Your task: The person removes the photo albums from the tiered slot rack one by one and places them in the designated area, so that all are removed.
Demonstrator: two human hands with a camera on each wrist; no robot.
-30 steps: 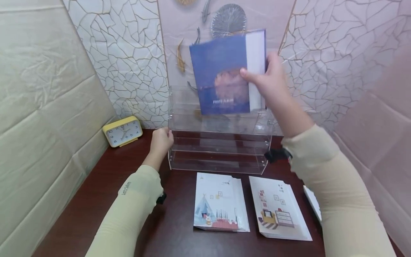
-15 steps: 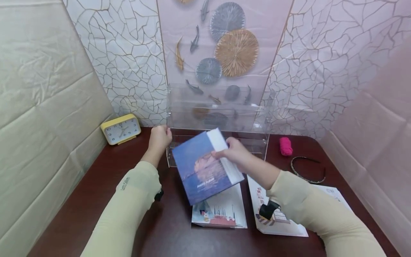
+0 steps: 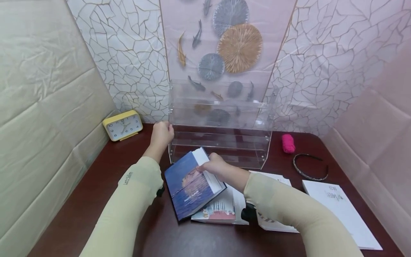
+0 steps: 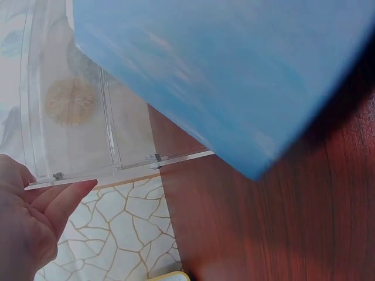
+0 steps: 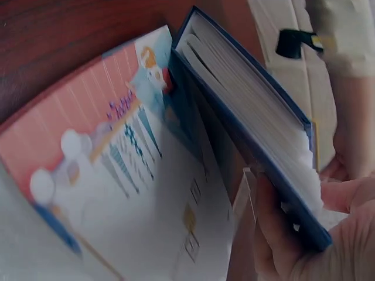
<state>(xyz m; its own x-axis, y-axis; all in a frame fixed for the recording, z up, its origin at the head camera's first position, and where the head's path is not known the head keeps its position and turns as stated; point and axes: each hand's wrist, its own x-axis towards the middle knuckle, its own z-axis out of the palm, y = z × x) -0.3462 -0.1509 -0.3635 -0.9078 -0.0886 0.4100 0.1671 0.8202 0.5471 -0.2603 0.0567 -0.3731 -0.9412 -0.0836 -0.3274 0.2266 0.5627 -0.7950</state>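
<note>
Clock first: small yellow rectangular alarm clock [image 3: 122, 125] sits at far left by the wall, untouched. Left hand [image 3: 162, 134] wraps its fingers round the left front edge of the clear acrylic tiered display rack [image 3: 219, 123], bracing it; the left wrist view shows fingertips on that edge. All tiers of the rack look bare. Right hand [image 3: 216, 167] pinches the blue hardcover photo album [image 3: 192, 185] at its white spine side, thumb on the cover, fingers underneath. Album is tilted, low over the dark red-brown wooden table [image 3: 96, 192], its lower edge overlapping the white illustrated tent booklet [image 3: 218, 210]. My read: album nearly set down in front of the rack but not released. To the right lie a white furniture-picture booklet [image 3: 273, 223], a white booklet [image 3: 340, 210], a pink yarn ball [image 3: 288, 143] and a thin dark headband [image 3: 309, 167].
</note>
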